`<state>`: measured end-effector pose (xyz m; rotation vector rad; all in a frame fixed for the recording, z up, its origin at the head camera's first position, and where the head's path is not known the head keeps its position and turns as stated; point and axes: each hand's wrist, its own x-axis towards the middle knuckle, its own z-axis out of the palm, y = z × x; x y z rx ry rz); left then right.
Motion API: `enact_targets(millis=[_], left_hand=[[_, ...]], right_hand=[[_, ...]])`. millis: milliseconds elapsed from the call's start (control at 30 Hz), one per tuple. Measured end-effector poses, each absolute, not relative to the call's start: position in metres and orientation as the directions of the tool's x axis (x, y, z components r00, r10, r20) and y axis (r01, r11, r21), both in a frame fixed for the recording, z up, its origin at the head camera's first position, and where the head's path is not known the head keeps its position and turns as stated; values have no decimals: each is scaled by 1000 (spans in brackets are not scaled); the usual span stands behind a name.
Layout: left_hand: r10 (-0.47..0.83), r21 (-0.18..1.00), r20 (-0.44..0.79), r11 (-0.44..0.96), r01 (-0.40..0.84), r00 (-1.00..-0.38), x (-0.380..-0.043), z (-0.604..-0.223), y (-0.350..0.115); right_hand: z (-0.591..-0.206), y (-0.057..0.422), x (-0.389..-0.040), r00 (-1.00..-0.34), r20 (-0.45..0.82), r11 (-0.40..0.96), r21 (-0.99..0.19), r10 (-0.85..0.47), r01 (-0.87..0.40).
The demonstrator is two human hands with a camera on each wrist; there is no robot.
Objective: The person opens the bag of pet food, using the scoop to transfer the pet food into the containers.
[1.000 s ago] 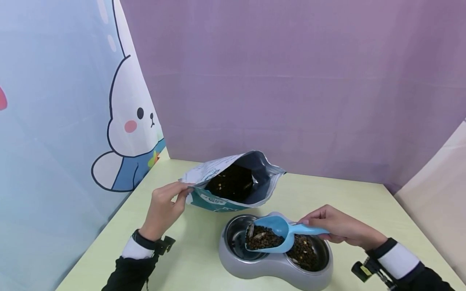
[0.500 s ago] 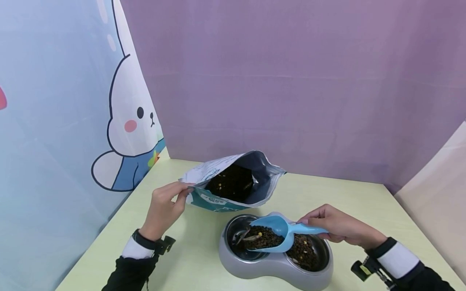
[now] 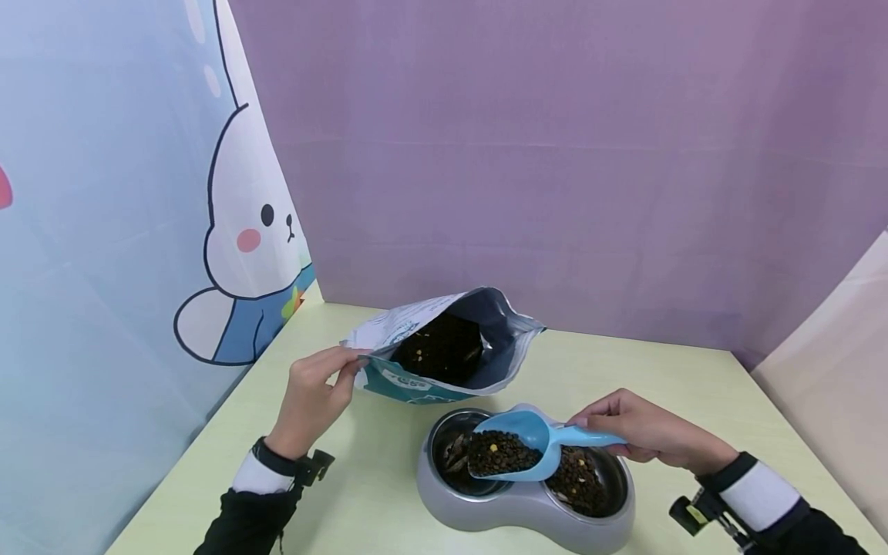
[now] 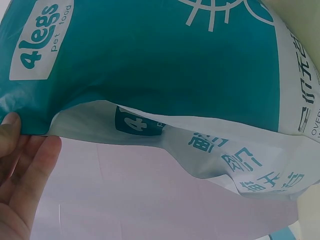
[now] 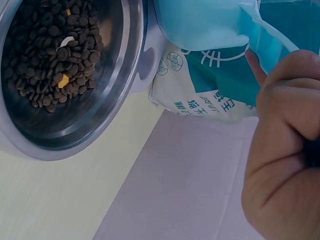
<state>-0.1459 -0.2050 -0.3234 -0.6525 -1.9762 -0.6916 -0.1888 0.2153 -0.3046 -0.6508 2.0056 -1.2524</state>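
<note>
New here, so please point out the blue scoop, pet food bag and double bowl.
Blue scoop [image 3: 551, 453], head view: back of the cup.
Pet food bag [image 4: 175, 70], left wrist view: teal panel.
Double bowl [image 3: 509, 515], head view: grey base front.

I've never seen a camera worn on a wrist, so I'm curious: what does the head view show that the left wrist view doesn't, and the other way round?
Only the head view shows the right hand holding a blue scoop, the double bowl, and the dark kibble inside the open bag. Only the left wrist view shows a readable "4Legs pet food" label. Both show the left hand pinching the bag's edge.
</note>
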Motion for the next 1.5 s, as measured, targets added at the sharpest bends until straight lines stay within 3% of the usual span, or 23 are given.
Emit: enact_targets(millis=[1500], left_hand=[[172,209,879,701,682,-446,-147,-322,-205]], right_hand=[[-298,216,-189,-666,-302,447,-893,-682,-52]])
